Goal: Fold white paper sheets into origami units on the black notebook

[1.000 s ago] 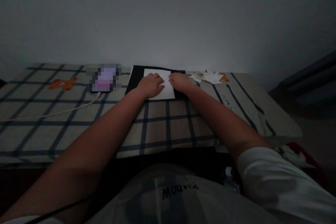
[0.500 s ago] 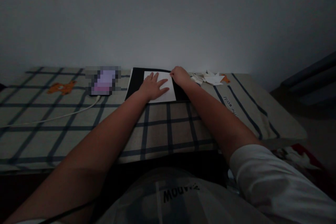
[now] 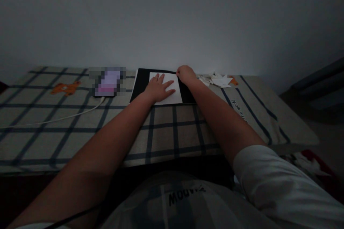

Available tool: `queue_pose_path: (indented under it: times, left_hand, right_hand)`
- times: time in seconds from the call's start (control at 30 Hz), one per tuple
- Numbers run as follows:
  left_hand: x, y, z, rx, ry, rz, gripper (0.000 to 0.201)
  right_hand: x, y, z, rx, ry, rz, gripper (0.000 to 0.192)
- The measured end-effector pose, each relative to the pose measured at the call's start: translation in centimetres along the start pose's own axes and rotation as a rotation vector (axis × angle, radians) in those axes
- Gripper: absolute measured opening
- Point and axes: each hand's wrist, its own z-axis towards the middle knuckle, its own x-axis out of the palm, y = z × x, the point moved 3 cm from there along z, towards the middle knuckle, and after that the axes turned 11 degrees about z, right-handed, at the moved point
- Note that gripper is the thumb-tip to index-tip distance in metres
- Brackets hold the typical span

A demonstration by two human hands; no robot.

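Pressing flat with fingers spread, the left hand (image 3: 158, 89) pins a white sheet of paper (image 3: 172, 94) lying on a black mat (image 3: 139, 84) atop the checked cloth (image 3: 172, 125). The right hand (image 3: 186, 75) pinches the sheet's far right corner with curled fingers. Folded paper scraps (image 3: 217, 79) lie just right of the mat; a white cable (image 3: 67, 117) runs left.

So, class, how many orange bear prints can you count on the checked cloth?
2. One bear is at the far left, left of the blurred phone. The other is at the far right, partly under the paper scraps. More may be hidden.
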Motion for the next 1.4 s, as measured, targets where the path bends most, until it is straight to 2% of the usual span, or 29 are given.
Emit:
queue_pose_path:
  times: [0.3, 0.5, 0.83, 1.17, 1.4]
  left_hand:
    - [0.0, 0.0, 0.0, 0.002, 0.007, -0.013, 0.073]
    - [0.1, 0.0, 0.1, 0.002, -0.014, -0.038, 0.072]
    - [0.0, -0.1, 0.1, 0.005, 0.003, -0.042, 0.073]
    - [-0.2, 0.0, 0.1, 0.008, 0.006, -0.036, 0.073]
    - [0.0, 0.0, 0.1, 0.008, -0.005, -0.057, 0.073]
  right_hand:
    - [-0.4, 0.2, -0.1, 0.028, 0.015, -0.028, 0.043]
    - [-0.3, 0.0, -0.7, -0.053, -0.027, -0.08, 0.046]
    - [-1.5, 0.2, -1.7, -0.125, 0.056, -0.136, 0.039]
    - [-1.1, 0.7, -2.3, -0.059, 0.01, -0.128, 0.045]
    - [-1.4, 0.8, -2.4, -0.096, 0.039, -0.151, 0.042]
